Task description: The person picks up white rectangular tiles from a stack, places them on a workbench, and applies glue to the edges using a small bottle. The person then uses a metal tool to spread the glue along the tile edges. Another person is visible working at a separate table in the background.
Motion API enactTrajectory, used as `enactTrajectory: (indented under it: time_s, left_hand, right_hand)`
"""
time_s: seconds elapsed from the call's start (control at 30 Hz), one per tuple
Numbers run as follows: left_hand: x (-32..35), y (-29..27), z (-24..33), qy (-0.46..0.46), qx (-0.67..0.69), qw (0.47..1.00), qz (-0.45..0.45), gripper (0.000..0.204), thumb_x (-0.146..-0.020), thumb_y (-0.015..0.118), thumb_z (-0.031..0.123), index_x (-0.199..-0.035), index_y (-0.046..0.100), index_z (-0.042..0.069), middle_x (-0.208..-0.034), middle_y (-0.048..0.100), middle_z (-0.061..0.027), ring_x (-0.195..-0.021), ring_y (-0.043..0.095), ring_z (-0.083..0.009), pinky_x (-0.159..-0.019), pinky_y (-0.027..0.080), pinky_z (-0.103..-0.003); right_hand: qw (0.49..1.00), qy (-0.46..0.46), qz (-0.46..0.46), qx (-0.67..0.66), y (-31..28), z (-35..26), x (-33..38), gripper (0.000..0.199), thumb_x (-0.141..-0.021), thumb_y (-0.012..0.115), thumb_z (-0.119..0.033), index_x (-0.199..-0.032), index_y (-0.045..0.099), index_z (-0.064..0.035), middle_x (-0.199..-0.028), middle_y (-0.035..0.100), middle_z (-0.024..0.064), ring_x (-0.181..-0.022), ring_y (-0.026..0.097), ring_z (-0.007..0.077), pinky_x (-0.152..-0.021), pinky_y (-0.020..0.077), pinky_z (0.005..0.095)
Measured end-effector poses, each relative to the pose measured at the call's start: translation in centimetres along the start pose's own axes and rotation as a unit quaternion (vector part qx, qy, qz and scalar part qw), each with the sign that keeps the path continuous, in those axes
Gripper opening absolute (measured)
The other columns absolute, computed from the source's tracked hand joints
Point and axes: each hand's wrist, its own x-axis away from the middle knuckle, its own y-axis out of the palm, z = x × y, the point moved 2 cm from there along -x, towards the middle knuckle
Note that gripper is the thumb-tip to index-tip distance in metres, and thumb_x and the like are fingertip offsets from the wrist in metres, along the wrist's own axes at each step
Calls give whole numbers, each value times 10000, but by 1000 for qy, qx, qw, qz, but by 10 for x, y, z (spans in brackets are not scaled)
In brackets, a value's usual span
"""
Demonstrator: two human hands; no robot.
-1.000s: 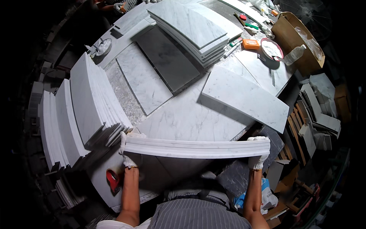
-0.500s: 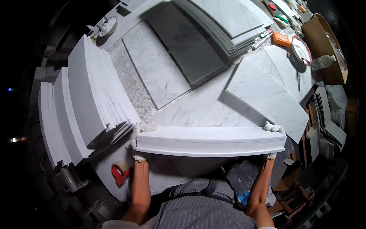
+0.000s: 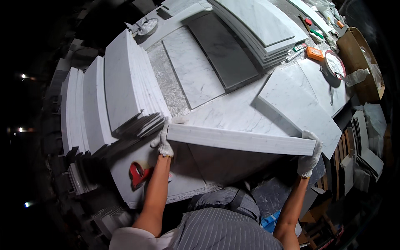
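Note:
A stack of long white marble slabs (image 3: 239, 139), its layered edge facing up, spans the space before my body. Its right end lies nearer to me than its left. My left hand (image 3: 165, 139), in a white knitted glove, is closed on the left end, right beside the front corner of a row of upright marble slabs (image 3: 121, 79). My right hand (image 3: 309, 158), gloved alike, wraps round the right end, with some fingers hidden behind it. Left of my left forearm lies a red tape dispenser (image 3: 138, 174) on the table.
A pale marble slab (image 3: 193, 66) and a dark one (image 3: 223, 52) lie on the table (image 3: 233, 108). Beyond is a tall slab pile (image 3: 260, 21). At right are angled slabs (image 3: 302, 102), a bowl of white paste (image 3: 334, 64), an orange box (image 3: 314, 53) and a plastic bottle (image 3: 357, 77).
The held slabs have tipped so only their layered edge shows, and their right end has come nearer. My right hand has shifted from the top to round the end. The whole view has shifted.

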Motion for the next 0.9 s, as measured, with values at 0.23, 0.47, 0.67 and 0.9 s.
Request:
enactTrajectory:
  time_s: [0.23, 0.47, 0.67, 0.9]
  left_hand:
    - [13, 16, 9, -32, 208, 970, 121, 703, -979, 409, 567, -1385, 459, -4, -1391, 491, -162, -1270, 446, -268, -1111, 298, -375]
    - [21, 10, 20, 176, 57, 982, -35, 758, -1003, 273, 588, -1372, 456, -47, -1364, 531, -189, -1284, 478, -264, -1110, 322, -364]
    - [12, 19, 16, 160, 49, 985, -29, 446, -1015, 463, 261, -1344, 487, -39, -1353, 543, -171, -1280, 496, -236, -1102, 344, -335]
    - [25, 27, 28, 171, 43, 984, -16, 418, -1006, 457, 219, -1329, 501, -43, -1323, 567, -161, -1248, 528, -234, -1092, 358, -333]
  right_hand:
    - [999, 26, 12, -35, -1, -1, 7, 459, -1036, 339, -358, -1175, 567, 15, -1204, 591, 136, -1167, 523, 229, -1053, 355, 366]
    - [998, 45, 0, -33, -4, 6, 2, 453, -1016, 395, -355, -1212, 563, 17, -1205, 591, 123, -1144, 529, 215, -1015, 380, 360]
    - [1000, -7, -18, -8, -14, 19, -8, 469, -1015, 413, -365, -1256, 546, 14, -1251, 579, 138, -1168, 524, 236, -1041, 364, 371]
    - [999, 21, -8, -48, -2, 16, -5, 436, -1015, 404, -321, -1254, 556, 10, -1222, 587, 131, -1153, 528, 238, -1026, 379, 376]
